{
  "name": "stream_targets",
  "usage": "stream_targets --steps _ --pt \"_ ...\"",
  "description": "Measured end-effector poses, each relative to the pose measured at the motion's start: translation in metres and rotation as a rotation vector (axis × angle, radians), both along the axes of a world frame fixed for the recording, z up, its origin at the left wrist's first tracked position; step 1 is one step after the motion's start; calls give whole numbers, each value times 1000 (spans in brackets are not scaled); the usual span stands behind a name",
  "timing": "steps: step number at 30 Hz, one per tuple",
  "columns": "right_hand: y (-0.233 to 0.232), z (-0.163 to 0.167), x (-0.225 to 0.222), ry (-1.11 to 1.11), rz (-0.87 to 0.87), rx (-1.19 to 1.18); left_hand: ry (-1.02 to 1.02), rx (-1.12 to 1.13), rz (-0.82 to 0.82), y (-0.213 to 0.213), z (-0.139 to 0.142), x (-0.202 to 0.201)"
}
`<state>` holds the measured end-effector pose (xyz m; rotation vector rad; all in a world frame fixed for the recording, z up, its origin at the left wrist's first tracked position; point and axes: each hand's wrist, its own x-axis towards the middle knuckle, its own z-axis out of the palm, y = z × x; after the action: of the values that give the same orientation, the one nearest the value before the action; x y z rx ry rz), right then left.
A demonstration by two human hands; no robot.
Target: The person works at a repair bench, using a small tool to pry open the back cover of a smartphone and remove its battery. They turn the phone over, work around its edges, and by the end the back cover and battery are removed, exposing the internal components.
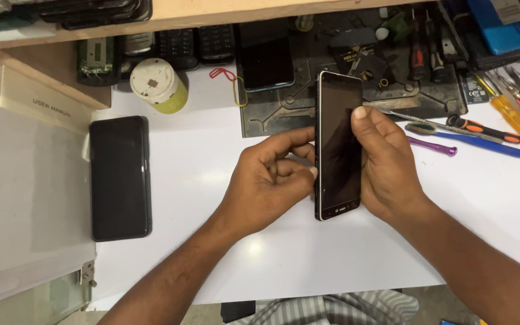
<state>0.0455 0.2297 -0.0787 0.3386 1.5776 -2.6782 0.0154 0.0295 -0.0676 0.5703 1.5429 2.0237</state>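
Two hands around one phone (338,147) above the counter (224,180): left hand (266,183) pinching its left edge, right hand (386,162) gripping its right edge.

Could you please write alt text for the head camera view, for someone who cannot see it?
Two bare hands, left hand and right hand, hold a dark-screened phone upright on edge above a white table. Another black phone lies flat to the left, and screwdrivers lie to the right beside a dark work mat.
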Motion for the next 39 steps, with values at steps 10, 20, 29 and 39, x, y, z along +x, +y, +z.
stream_targets --steps 10,20,29,39 --pt "-3 1 0 18 -36 100 13 -5 1 0 1 -1" --pt "-3 -11 4 29 -101 123 13 -49 38 3 1 1" --pt "-2 -14 7 52 -150 167 51 -105 47 4 -2 0" --pt "-1 -9 1 63 -69 206 73 -111 61 2 6 -3"
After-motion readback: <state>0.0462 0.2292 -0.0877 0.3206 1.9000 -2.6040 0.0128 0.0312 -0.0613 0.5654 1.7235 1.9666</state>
